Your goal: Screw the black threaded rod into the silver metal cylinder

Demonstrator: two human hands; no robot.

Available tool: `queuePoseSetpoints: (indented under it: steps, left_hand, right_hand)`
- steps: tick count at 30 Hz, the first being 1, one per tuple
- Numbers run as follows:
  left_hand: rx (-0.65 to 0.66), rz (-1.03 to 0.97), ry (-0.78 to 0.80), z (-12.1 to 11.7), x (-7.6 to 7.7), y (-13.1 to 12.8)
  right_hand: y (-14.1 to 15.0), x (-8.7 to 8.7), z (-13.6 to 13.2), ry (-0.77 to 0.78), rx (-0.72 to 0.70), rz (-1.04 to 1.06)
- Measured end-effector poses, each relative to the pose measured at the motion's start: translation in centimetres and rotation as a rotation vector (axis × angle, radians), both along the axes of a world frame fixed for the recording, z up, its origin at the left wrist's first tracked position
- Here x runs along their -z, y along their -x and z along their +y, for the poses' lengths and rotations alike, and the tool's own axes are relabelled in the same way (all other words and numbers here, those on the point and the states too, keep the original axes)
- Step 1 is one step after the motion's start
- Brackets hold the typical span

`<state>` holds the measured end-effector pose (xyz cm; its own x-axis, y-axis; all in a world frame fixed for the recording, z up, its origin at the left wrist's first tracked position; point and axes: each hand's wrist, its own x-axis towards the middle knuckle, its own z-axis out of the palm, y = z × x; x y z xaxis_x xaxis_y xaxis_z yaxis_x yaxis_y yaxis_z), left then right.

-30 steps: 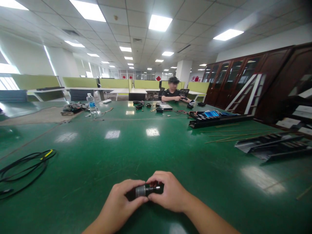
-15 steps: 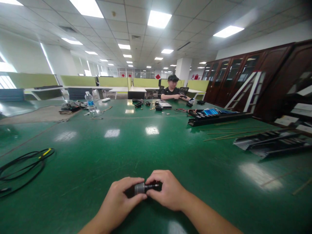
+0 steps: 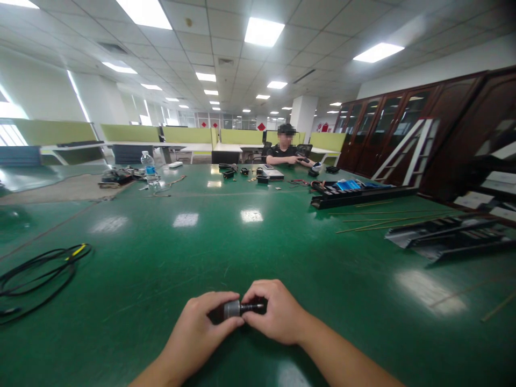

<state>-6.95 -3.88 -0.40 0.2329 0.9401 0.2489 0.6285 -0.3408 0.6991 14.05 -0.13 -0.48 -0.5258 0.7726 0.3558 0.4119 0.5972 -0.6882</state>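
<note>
Head view across a broad green counter: a seated person works far ahead of the hands, a coiled black cable lies to their left, and dark metal channels lie to their right. Between them, the left hand and right hand close around a small metal cylinder. Its thin shaft points toward the right hand, with nothing visibly fitted on it.

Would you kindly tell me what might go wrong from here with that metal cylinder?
The round metal cylinder, pinched between the left hand and right hand, might roll across the smooth green table if it slips. Its thin shaft stands exposed, so a knock might bend it.
</note>
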Motion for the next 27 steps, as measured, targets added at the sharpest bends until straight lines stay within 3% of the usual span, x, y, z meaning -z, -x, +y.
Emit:
queuePoseSetpoints:
  steps: [27]
  left_hand:
    - [-0.015,-0.015,0.027,0.02,-0.43,-0.05]
  right_hand:
    - [-0.33,-0.33,-0.15,-0.019,0.005,-0.034]
